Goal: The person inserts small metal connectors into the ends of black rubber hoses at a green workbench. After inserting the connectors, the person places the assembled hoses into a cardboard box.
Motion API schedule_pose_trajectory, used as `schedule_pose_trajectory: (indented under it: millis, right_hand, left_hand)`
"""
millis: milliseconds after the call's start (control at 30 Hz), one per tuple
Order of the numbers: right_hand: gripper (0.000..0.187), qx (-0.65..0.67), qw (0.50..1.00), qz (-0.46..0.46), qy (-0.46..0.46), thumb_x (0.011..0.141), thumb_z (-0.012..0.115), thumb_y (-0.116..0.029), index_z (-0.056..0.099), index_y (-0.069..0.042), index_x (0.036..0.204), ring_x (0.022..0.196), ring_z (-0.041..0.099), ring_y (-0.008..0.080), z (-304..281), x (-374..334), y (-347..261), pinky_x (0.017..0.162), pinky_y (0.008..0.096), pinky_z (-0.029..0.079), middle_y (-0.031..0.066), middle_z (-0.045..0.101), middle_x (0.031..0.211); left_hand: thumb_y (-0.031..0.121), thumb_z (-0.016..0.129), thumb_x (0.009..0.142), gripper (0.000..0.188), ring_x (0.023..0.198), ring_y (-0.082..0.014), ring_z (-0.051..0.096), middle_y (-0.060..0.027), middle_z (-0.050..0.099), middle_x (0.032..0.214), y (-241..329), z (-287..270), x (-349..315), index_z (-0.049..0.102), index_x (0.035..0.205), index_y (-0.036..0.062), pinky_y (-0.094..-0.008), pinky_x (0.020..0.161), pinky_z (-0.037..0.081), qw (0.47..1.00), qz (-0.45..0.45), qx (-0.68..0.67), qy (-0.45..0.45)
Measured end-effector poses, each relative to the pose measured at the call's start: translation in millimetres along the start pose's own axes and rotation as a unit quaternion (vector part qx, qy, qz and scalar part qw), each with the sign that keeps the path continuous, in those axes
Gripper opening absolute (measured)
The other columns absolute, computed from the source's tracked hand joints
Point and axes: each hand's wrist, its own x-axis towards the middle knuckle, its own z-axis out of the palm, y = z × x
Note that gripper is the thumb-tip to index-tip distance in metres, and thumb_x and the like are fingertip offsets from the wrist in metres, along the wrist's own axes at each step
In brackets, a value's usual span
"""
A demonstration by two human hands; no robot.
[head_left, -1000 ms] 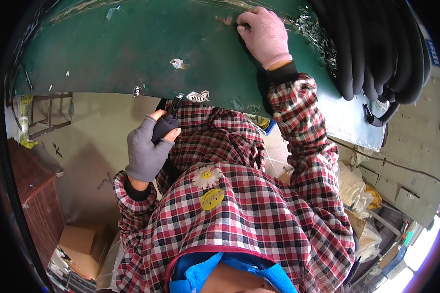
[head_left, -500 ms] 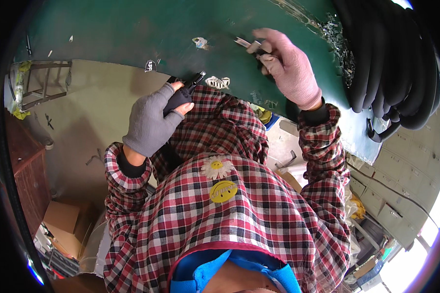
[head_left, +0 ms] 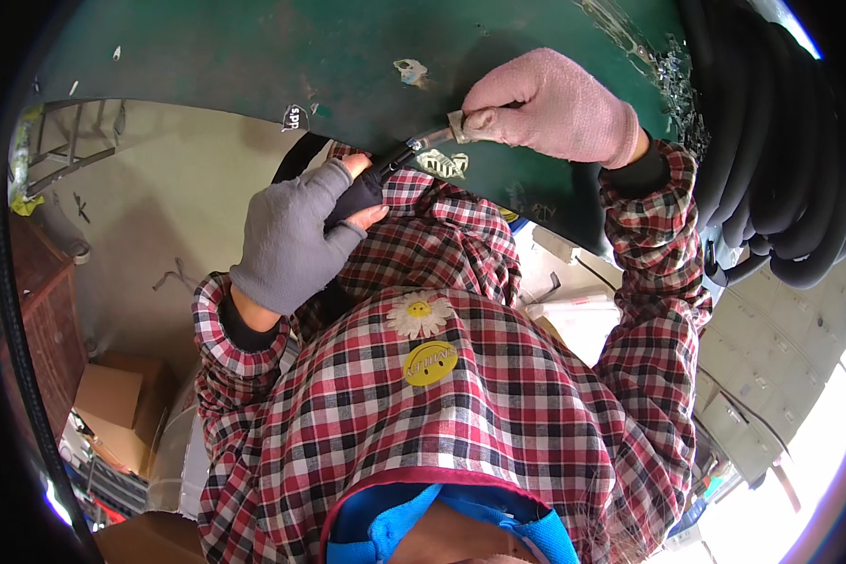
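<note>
My left hand [head_left: 291, 235], in a grey fingerless glove, is wrapped round a thick black foam-covered hose [head_left: 357, 195]. From its end a thin shiny black tube [head_left: 395, 162] sticks out toward the upper right. My right hand [head_left: 564, 108], in a pink glove, pinches a short clear, whitish piece [head_left: 434, 138] that looks like a strip or small tube. Its far end meets the black tube's tip; whether it goes round or only touches cannot be made out. Both hands are at the near edge of the green table [head_left: 207, 66].
A large coil of black foam-covered hose [head_left: 761, 141] hangs over the table's right side. Small clear scraps [head_left: 677, 85] lie beside it. Torn stickers [head_left: 442, 164] mark the tabletop. A cardboard box [head_left: 113, 404] and a reddish-brown cabinet [head_left: 42, 310] stand on the left.
My right hand has come from above the table to the tube's tip, bringing the clear piece against it. The left hand keeps its hold on the hose.
</note>
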Motion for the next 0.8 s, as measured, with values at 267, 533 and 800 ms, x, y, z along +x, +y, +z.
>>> schedule_pose_trajectory:
  millis: [267, 533, 800]
  right_hand:
    - [0.028, -0.067, 0.997, -0.035, -0.01, 0.091, 0.068, -0.036, 0.076, -0.011, 0.1, 0.079, 0.068, 0.0252, -2, 1, -14, 0.074, 0.0351, 0.054, 0.0088, 0.072, 0.087]
    - [0.027, -0.082, 0.988, -0.122, -0.046, 0.094, 0.068, -0.029, 0.072, -0.002, 0.098, 0.075, 0.067, 0.0262, 2, 9, 2, 0.073, 0.0332, 0.054, 0.0117, 0.07, 0.084]
    - [0.028, -0.132, 0.988, -0.066, -0.046, 0.093, 0.067, -0.031, 0.073, -0.003, 0.094, 0.076, 0.068, 0.0271, 7, 8, -1, 0.072, 0.0345, 0.054, 0.0121, 0.07, 0.081]
  left_hand:
    - [0.019, 0.08, 0.081, 0.046, 0.078, -0.0355, 0.07, -0.019, 0.07, 0.091, -2, -1, -4, 0.063, 0.121, 0.0028, -0.0391, 0.065, 0.054, 1.0, 0.02, 0.003, -0.012]
    - [0.014, 0.08, 0.08, 0.048, 0.075, -0.0362, 0.07, -0.019, 0.069, 0.087, -6, 7, -7, 0.062, 0.123, 0.0047, -0.0392, 0.064, 0.053, 0.999, 0.043, 0.012, -0.014]
    - [0.014, 0.081, 0.08, 0.047, 0.075, -0.0358, 0.07, -0.0195, 0.07, 0.089, -9, 10, -5, 0.063, 0.122, 0.0028, -0.0388, 0.064, 0.054, 0.998, 0.061, 0.005, -0.017]
